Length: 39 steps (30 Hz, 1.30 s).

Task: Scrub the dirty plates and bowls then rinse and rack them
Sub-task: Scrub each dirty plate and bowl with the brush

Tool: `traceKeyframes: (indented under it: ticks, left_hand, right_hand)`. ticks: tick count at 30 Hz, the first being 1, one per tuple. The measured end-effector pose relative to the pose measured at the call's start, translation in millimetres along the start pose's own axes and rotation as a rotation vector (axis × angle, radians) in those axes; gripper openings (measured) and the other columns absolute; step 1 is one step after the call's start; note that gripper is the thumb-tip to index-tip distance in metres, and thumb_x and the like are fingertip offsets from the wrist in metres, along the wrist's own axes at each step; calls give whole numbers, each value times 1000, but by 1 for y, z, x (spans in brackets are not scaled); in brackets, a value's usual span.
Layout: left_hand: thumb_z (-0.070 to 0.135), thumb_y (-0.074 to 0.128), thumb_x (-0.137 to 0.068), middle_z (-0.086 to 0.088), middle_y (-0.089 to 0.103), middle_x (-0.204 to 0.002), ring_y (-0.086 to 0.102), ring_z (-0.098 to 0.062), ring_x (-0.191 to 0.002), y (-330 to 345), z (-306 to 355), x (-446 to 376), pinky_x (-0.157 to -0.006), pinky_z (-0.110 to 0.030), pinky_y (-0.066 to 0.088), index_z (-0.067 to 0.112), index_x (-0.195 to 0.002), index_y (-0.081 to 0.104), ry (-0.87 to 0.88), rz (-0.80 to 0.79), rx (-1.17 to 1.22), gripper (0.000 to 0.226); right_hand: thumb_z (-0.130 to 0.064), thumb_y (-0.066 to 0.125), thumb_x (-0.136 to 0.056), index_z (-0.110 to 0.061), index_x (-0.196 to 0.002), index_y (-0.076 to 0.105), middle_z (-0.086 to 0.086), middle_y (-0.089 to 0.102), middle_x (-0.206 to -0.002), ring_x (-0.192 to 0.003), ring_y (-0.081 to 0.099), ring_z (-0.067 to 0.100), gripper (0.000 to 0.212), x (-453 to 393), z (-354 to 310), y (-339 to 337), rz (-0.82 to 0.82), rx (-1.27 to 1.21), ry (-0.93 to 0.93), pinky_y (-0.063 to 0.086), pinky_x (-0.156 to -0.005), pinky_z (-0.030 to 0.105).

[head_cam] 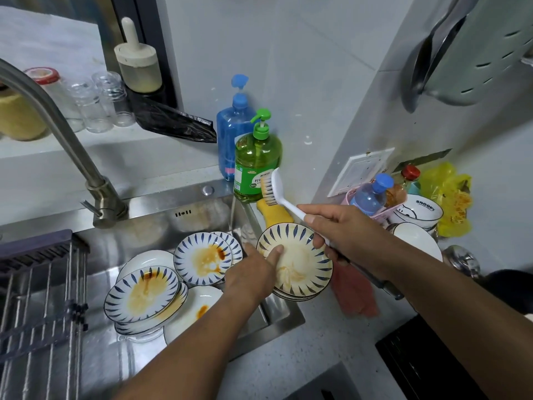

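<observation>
My left hand [253, 271] grips the rim of a blue-striped plate [300, 264], thumb inside it, on top of a small stack at the sink's right edge. Faint brown smears mark the plate. My right hand [343, 230] holds a white dish brush [275, 192] by its handle, bristles raised above the plate and facing left. Several dirty striped and white plates [144, 293] with orange sauce stains lie in the steel sink [150, 229].
A wire rack [37, 298] spans the sink's left side. The faucet [66, 151] arches over it. Green [256, 163] and blue [230, 134] soap bottles stand behind. White bowls [418, 215], a pink cloth [354, 295] and a yellow sponge [274, 212] lie on the right counter.
</observation>
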<state>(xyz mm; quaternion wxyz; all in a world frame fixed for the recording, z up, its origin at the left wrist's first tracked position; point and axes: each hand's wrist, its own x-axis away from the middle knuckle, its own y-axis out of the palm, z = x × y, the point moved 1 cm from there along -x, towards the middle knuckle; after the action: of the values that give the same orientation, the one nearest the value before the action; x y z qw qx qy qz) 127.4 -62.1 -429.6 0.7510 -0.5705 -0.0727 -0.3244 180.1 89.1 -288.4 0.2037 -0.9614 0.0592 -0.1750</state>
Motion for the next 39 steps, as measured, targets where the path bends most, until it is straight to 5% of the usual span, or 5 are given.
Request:
traceKeyframes:
  ticks: [14,21,27,34,39]
  left_hand:
    - [66,43,-91,-21,65,-123,64,-44,-112,37,-140,-32,-98,-56,52,11,-134,50,-559,417,1133,71]
    - [30,54,-100,-26,66,-125,64,-45,-114,55,-240,-17,-95,-47,57,-4,-126,62,-916,434,1284,44]
    - [17,57,-99,-17,65,-84,62,-28,-75,53,-256,-28,-93,-47,56,3,-99,67,-827,383,1424,17]
    - [33,63,-71,-18,70,-118,69,-38,-108,87,-286,-114,-99,-52,55,6,-129,61,-699,238,1291,64]
    - [22,63,-83,-24,69,-117,70,-45,-106,84,-290,-143,-94,-53,58,11,-129,58,-660,160,1107,47]
  right_hand:
    - [-24,57,-102,-35,-125,68,6,57,-70,-45,46,16,29,-42,-6,54,-101,-67,-1,31,-40,22]
    - [-22,57,-102,-43,-110,72,6,58,-68,-46,45,16,27,-61,-11,97,-190,-81,10,29,-40,22]
    - [-24,56,-103,-43,-114,71,5,61,-69,-47,47,13,27,-73,-14,127,-258,-43,-1,33,-41,23]
    - [-25,57,-103,-36,-125,69,4,61,-68,-47,45,15,28,-100,-6,140,-240,-49,49,32,-41,22]
    - [-28,58,-102,-37,-125,68,4,62,-70,-48,46,16,28,-115,0,143,-243,-73,60,32,-42,23]
